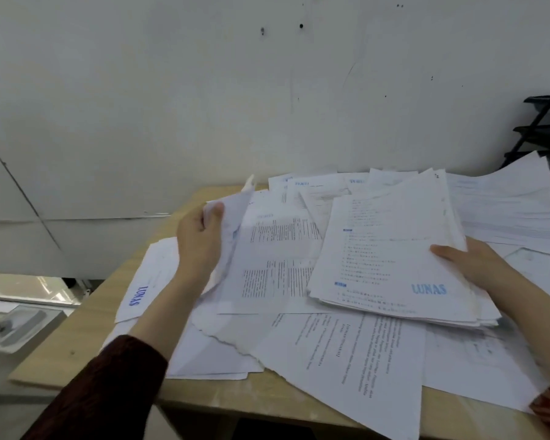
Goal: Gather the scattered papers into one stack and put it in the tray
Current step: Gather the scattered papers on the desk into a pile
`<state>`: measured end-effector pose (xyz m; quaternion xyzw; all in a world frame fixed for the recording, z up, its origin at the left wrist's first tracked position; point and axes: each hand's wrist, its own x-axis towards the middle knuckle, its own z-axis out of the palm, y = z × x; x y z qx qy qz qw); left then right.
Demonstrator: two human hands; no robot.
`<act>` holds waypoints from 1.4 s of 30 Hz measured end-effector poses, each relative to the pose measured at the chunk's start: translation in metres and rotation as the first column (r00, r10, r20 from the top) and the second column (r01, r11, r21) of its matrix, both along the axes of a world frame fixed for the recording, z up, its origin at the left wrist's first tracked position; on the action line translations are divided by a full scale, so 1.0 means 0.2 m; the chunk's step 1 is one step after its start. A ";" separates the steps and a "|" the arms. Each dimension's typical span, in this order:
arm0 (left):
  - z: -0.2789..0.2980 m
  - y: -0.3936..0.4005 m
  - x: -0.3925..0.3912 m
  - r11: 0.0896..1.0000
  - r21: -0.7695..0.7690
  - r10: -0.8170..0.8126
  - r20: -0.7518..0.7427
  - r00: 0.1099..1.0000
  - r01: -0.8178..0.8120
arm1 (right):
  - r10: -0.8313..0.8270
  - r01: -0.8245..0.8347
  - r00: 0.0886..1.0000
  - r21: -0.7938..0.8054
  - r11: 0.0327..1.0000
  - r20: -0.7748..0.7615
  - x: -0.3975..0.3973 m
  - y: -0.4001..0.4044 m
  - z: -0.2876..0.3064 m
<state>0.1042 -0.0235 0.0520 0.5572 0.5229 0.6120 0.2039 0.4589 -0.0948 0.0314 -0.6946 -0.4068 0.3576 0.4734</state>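
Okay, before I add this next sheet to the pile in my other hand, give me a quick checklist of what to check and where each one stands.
1. Right hand holds the stack: ok, thumb on top.
2. Left hand has a sheet pinched: ok, though it looks crumpled.
3. Stack edges squared: not ok, sheets fan out.
4. Loose papers all gathered: not ok, many on the table.
5. Tray rack has room: cannot tell, mostly out of frame.

blue "LUNAS" stamp on held stack [394,258], "LUNAS" on left sheet [146,281]
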 end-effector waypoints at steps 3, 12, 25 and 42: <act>-0.02 -0.04 0.29 0.982 0.038 -0.184 -0.083 0.979 0.187 | 0.020 -0.020 1.000 0.005 1.000 -0.021 0.00 0.00 0.00; -0.32 -0.31 0.70 0.660 -0.253 -0.700 -0.547 0.459 0.707 | 0.075 -0.072 0.996 0.055 0.996 -0.049 0.02 0.01 -0.02; -0.25 -0.31 0.54 0.477 -0.397 -0.873 -0.321 0.368 0.784 | 0.061 -0.045 0.988 0.119 0.992 -0.142 0.05 0.05 -0.05; -0.18 0.27 0.21 0.840 -0.470 -0.253 -0.782 0.570 -0.272 | 0.134 -0.140 0.990 0.141 0.980 0.047 0.09 0.09 -0.11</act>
